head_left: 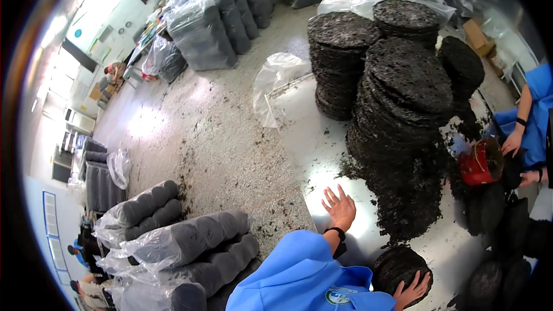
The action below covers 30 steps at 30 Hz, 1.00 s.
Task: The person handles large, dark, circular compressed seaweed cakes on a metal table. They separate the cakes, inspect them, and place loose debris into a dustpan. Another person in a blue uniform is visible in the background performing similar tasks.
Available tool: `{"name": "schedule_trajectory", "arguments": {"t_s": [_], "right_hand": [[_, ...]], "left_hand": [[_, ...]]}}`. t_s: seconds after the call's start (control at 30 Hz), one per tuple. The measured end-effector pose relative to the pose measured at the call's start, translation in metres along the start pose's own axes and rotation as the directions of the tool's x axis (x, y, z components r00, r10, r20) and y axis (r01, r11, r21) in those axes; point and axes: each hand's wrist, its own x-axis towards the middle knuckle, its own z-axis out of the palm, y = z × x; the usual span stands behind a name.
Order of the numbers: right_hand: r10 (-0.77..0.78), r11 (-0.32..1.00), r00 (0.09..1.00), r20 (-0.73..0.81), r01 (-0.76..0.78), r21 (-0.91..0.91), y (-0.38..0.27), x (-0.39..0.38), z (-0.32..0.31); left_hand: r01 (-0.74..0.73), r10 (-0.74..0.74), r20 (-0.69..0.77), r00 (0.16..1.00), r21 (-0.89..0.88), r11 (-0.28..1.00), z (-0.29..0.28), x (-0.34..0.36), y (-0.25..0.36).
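My left hand [341, 208] is open above the bare metal tabletop [360, 219], its fingers spread and nothing in it. My right hand [413, 294] presses its fingers against the side of a short stack of round black crinkled sheets [400, 265], which look like dried seaweed. That stack stands near the table's near edge. Beyond it, loose dark flakes [406, 196] lie heaped at the foot of a tall leaning stack of the same sheets [400, 98]. More round stacks, a left one [343, 40] and a far one [406, 20], rise behind.
At the right, a co-worker's hand [512, 141] is by a red open cylinder [481, 162]. Several dark rounded packs [484, 279] lie at the lower right. Plastic-wrapped dark rolls [184, 236] are piled on the floor at lower left; tall wrapped stacks [201, 34] stand farther back.
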Motion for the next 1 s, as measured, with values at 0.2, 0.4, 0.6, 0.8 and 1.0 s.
{"name": "schedule_trajectory", "arguments": {"t_s": [0.2, 0.4, 0.6, 0.8, 1.0], "right_hand": [[0.082, 0.983, 0.994, 0.079, -0.067, -0.172, 0.016, -0.023, 0.012], [0.102, 0.986, 0.99, 0.093, -0.088, -0.142, 0.011, -0.018, 0.005], [0.113, 0.993, 0.989, 0.096, -0.111, -0.032, 0.012, -0.017, 0.006], [0.141, 0.99, 0.984, 0.109, -0.14, -0.016, 0.012, -0.014, 0.001], [0.158, 0.987, 0.982, 0.101, -0.157, -0.021, 0.013, -0.018, 0.005]], "left_hand": [[-0.012, 0.013, -0.016, 1.0, 0.028, 1.0, 0.004, -0.004, 0.003], [-0.037, 0.039, -0.045, 0.998, 0.04, 0.999, -0.003, -0.004, 0.003], [-0.033, 0.036, -0.053, 0.998, 0.046, 0.998, -0.007, -0.004, 0.005], [-0.047, 0.048, -0.017, 0.999, 0.062, 0.997, -0.009, -0.005, 0.012], [-0.039, 0.038, 0.024, 0.999, 0.053, 0.998, -0.022, -0.005, 0.016]]}}
